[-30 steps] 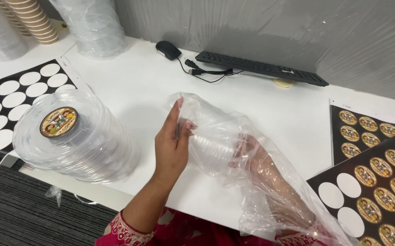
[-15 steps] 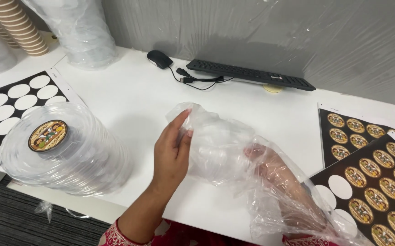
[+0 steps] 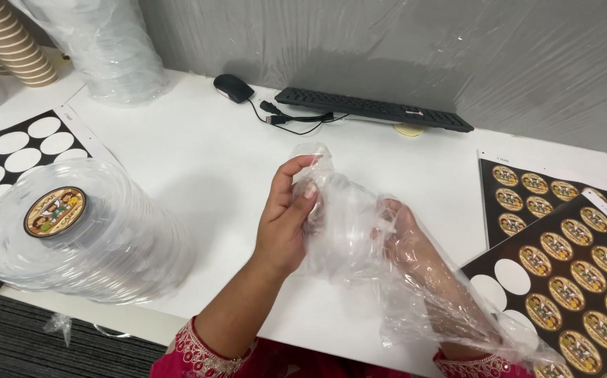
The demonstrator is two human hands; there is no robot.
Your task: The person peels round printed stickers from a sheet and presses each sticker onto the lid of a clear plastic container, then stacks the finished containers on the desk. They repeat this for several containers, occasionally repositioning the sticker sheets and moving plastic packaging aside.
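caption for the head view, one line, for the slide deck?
Left hand grips the outside of a clear plastic bag while the right hand reaches inside it, beside a stack of clear lids.

Round brown-gold label (image 3: 54, 211) on lid stack; matching black sticker sheets (image 3: 576, 280) right.

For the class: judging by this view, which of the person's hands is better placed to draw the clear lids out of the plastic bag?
Probably the right hand: it is already inside the plastic bag, while the left hand grips the bag's closed end from outside.
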